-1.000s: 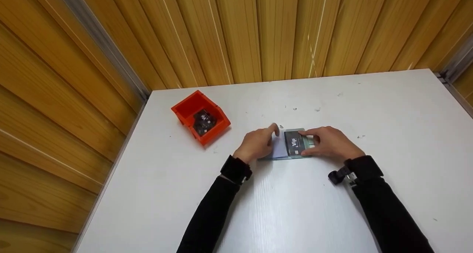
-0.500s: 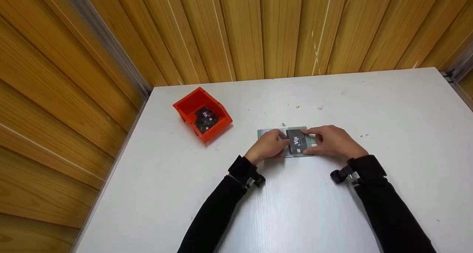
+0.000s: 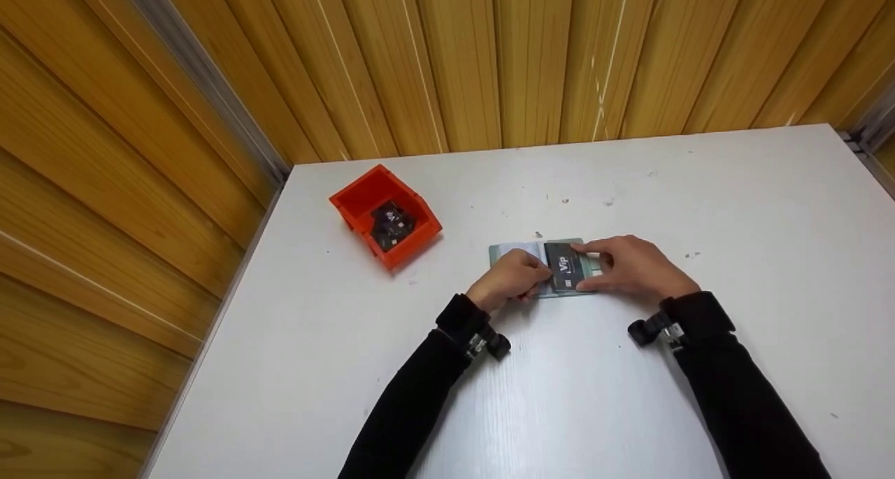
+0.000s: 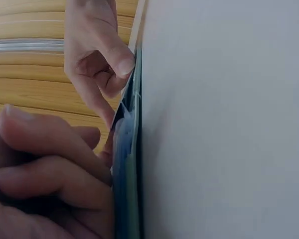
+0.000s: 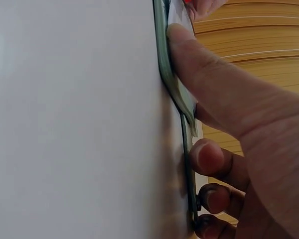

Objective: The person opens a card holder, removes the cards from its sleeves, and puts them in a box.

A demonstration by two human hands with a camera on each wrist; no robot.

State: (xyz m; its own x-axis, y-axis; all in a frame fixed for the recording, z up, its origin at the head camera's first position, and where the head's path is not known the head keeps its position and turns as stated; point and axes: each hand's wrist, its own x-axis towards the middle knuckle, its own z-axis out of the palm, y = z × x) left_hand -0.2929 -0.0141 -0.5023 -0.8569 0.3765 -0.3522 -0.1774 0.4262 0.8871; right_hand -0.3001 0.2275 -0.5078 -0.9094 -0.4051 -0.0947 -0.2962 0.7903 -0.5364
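Observation:
A card holder (image 3: 496, 252) with a pale green cover and clear plastic sleeves lies spread open on the table. Over its right half is a black card (image 3: 563, 266) printed "Vip". My right hand (image 3: 633, 268) grips this card along its right side, thumb at the near corner and a finger at the far corner. From the left, my left hand (image 3: 514, 276) has curled fingers pinching at the sleeve beside the card's left edge. Seen from the left wrist, the stacked clear sleeves (image 4: 123, 144) stand slightly lifted by those fingers; the pinch point itself is hidden.
An orange bin (image 3: 402, 255) with several black cards (image 3: 391, 224) inside stands toward the back left of the white table (image 3: 294, 325). Yellow wood-patterned panels (image 3: 461, 59) rise behind the table and along its left side.
My left hand has moved right, from the holder's left page to the card's left edge, its fingers now closed in there. My right hand keeps its grip on the card.

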